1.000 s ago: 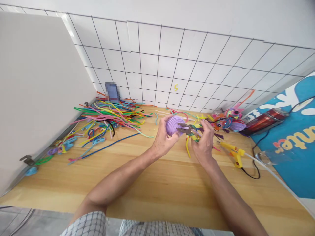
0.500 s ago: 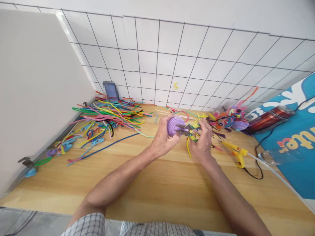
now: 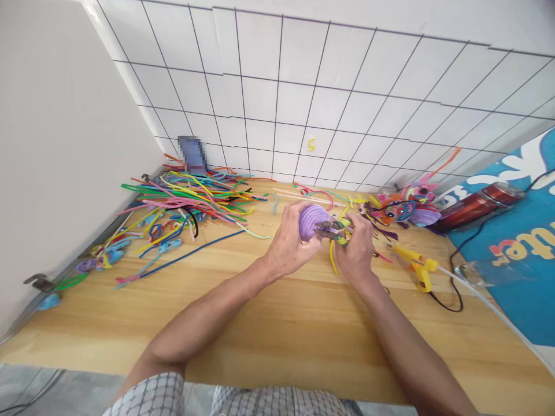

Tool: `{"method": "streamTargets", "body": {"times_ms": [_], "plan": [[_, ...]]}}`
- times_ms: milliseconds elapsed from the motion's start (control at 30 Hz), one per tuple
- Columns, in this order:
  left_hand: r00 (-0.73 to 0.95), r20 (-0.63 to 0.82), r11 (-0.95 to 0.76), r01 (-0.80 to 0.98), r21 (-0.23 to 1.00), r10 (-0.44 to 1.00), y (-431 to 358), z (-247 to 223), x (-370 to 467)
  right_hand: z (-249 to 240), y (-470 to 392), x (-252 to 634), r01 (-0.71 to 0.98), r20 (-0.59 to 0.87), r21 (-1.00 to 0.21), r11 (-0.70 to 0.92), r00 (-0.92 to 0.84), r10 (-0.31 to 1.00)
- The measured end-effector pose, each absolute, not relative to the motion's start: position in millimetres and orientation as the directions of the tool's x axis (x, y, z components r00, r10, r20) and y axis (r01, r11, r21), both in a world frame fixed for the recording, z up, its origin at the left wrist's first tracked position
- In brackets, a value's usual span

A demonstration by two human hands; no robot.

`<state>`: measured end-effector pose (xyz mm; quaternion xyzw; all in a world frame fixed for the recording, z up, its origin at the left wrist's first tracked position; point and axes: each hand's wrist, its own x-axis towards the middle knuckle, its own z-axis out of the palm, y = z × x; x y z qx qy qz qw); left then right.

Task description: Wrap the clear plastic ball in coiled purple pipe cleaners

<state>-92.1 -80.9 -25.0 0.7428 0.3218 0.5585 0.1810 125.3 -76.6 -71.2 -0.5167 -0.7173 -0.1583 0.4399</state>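
- Your left hand (image 3: pixel 287 240) grasped the coil (image 3: pixel 311 221).
- Your right hand (image 3: pixel 357 247) grasped the pliers (image 3: pixel 332 230) at the coil's 4 o'clock.
- The glue gun (image 3: pixel 417 264) lay at the pliers' 4 o'clock.

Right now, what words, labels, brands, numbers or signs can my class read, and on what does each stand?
"5" or "S" (can't tell which): yellow mark on the wall.
Yellow letters on the blue board: cut off, no sure reading.
White letters there: partly hidden, unreadable.
Glue gun: any print too blurred.
Pliers, purple coil: no text readable.
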Motion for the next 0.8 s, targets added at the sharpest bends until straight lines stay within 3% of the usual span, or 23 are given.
{"method": "streamTargets", "body": {"times_ms": [200,467,800], "plan": [[0.177,0.700,-0.714,0.312,0.626,0.692,-82.6,-24.7,-91.5,-74.2,-74.1,126.6,0.915,0.815,-0.124,0.384,-0.127,0.565],[0.191,0.655,-0.681,0.271,0.681,0.731,-80.3,-25.7,-90.1,-85.8,-67.9,136.3,0.801,0.808,-0.216,0.559,-0.175,0.563],[0.192,0.462,-0.498,0.236,0.835,0.866,-71.5,-32.7,-88.1,-101.4,-64.4,141.2,0.834,0.767,-0.211,0.510,-0.183,0.615]]}}
